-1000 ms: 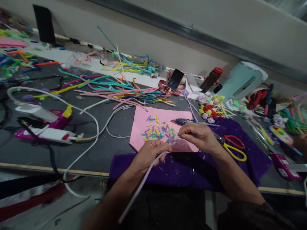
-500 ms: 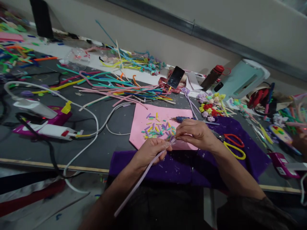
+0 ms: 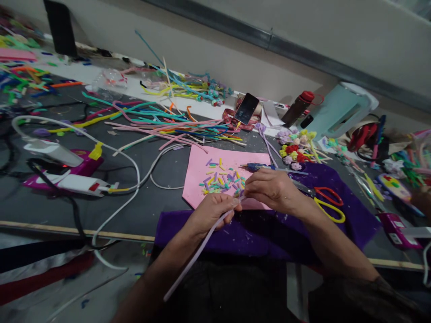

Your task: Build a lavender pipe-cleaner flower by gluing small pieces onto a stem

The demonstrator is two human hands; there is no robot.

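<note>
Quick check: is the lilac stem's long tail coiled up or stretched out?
Stretched out: from the left hand, the lilac stem runs down in one gently curving line, with no loops.

Pale lilac stem (image 3: 199, 251), slim, slants down-L from L hand (image 3: 215, 211), btm free

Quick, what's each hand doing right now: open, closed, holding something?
Left hand: closed, holding the pale lilac stem.
Right hand: closed near the stem's upper end; exactly what it pinches is hidden.
</note>
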